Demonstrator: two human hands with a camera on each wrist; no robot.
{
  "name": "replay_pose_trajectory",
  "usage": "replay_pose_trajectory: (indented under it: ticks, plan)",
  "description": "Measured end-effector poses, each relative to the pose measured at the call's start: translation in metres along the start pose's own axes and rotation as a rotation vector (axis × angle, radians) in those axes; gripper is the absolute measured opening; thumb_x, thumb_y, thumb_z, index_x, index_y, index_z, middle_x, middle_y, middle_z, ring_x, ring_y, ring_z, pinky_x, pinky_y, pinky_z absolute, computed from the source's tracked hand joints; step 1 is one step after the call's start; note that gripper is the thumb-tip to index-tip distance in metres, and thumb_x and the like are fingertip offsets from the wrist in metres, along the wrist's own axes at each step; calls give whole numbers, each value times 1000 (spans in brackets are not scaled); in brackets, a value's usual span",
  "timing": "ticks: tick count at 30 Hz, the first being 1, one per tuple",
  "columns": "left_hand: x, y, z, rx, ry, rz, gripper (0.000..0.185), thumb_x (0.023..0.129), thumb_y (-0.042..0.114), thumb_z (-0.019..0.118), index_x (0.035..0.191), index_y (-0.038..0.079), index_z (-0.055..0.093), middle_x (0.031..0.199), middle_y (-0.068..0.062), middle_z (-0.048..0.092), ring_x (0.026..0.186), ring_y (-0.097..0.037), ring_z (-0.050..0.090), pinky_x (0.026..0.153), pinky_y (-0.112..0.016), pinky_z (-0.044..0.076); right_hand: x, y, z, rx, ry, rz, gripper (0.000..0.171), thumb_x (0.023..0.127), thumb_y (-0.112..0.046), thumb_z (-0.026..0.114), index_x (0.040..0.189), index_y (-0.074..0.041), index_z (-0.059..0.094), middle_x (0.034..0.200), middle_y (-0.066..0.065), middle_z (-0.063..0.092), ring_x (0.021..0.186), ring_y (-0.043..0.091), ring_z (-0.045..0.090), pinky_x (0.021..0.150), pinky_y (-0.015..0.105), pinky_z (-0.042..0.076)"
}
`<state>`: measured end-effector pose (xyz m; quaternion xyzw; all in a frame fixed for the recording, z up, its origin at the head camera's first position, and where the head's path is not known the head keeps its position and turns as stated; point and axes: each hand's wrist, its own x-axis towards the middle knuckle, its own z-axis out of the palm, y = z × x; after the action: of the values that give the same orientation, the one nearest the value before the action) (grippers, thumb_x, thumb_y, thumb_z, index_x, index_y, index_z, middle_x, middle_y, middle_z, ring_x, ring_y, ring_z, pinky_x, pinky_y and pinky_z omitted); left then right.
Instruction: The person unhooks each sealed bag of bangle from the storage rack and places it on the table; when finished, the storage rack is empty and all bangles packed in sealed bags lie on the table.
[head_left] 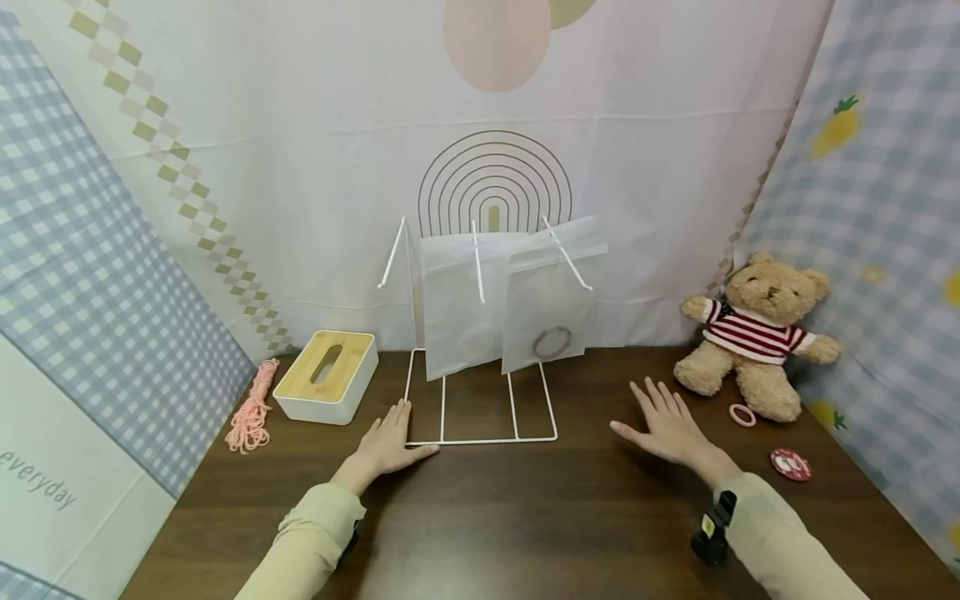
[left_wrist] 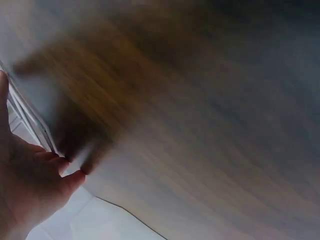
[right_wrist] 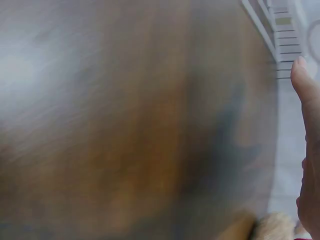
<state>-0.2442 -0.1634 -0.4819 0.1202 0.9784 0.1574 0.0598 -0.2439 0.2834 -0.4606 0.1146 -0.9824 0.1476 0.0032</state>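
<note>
A white wire rack stands on the dark wooden table, with three prongs slanting forward at its top. Two frosted zip bags hang from it; the left bag shows a faint round shape, and the right bag holds a grey ring. My left hand is at the rack's front left corner, fingers spread and thumb along the front bar. In the left wrist view its fingertips are near the table. To the rack's right, my right hand hovers or rests with straight, spread fingers, holding nothing.
A tissue box with a wooden lid and a bundle of pink cord lie left. A teddy bear sits back right, with a pink ring and a red round disc in front. Curtains enclose the table's back and sides.
</note>
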Motion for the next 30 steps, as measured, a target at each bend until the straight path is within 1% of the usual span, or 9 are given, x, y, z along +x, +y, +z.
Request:
replay_pose_trajectory:
  ticks: [4, 7, 11, 15, 19, 22, 25, 27, 30]
  plan:
    - [4, -3, -3, -30, -2, -7, 92, 82, 51, 59, 140, -9, 22, 147, -27, 23, 137, -38, 24, 110, -54, 24, 19, -15, -21, 13, 16, -19, 89, 85, -61, 46, 144, -1, 19, 148, 31, 14, 134, 50, 10, 107, 65, 9]
    - [5, -4, -5, -82, 3, -12, 93, 80, 48, 63, 139, -11, 22, 145, -30, 25, 135, -41, 26, 109, -54, 26, 36, -30, -47, 27, 28, -43, 87, 88, -59, 42, 145, 0, 15, 148, 31, 12, 135, 49, 9, 108, 64, 9]
    - [5, -2, -6, -137, 16, -27, 97, 77, 47, 68, 138, -13, 22, 142, -33, 27, 133, -43, 28, 107, -54, 28, 60, -51, -89, 172, 54, -69, 81, 92, -50, 42, 145, 3, 11, 148, 31, 12, 135, 48, 11, 109, 61, 11]
    - [5, 0, -4, -140, 15, -46, 98, 75, 46, 70, 138, -13, 23, 142, -32, 27, 133, -42, 29, 108, -51, 29, 84, -68, -123, 362, 75, -39, 81, 92, -48, 42, 146, 2, 5, 149, 29, 9, 136, 46, 10, 110, 61, 12]
    - [7, 2, -6, -134, 15, -59, 98, 73, 45, 72, 137, -14, 26, 141, -33, 30, 132, -42, 31, 108, -49, 31, 105, -81, -142, 521, 125, 22, 83, 91, -48, 45, 147, -2, 3, 151, 24, 9, 138, 43, 11, 111, 58, 16]
    - [9, 4, -10, -144, 17, -59, 98, 71, 43, 75, 135, -15, 29, 139, -34, 32, 130, -43, 33, 107, -48, 32, 113, -85, -147, 624, 213, 38, 78, 91, -41, 50, 146, -2, 11, 149, 24, 21, 136, 41, 21, 110, 53, 24]
    - [12, 7, -13, -146, 19, -62, 98, 69, 42, 77, 134, -15, 31, 137, -34, 35, 128, -43, 37, 106, -48, 34, 113, -83, -147, 704, 314, 42, 66, 91, -34, 54, 142, -1, 27, 136, 22, 43, 124, 30, 43, 104, 40, 39]
    - [13, 6, -14, -132, 17, -71, 98, 68, 42, 78, 133, -15, 33, 135, -33, 39, 125, -43, 40, 104, -47, 37, 112, -80, -146, 780, 374, 36, 54, 90, -29, 57, 132, 1, 41, 114, 10, 59, 104, 16, 57, 91, 27, 49]
    - [13, 3, -16, -113, 19, -85, 96, 65, 41, 80, 131, -14, 37, 130, -33, 45, 119, -44, 45, 100, -47, 40, 108, -77, -143, 923, 399, -26, 29, 89, -19, 59, 109, 1, 53, 84, -12, 62, 74, -2, 58, 69, 14, 53]
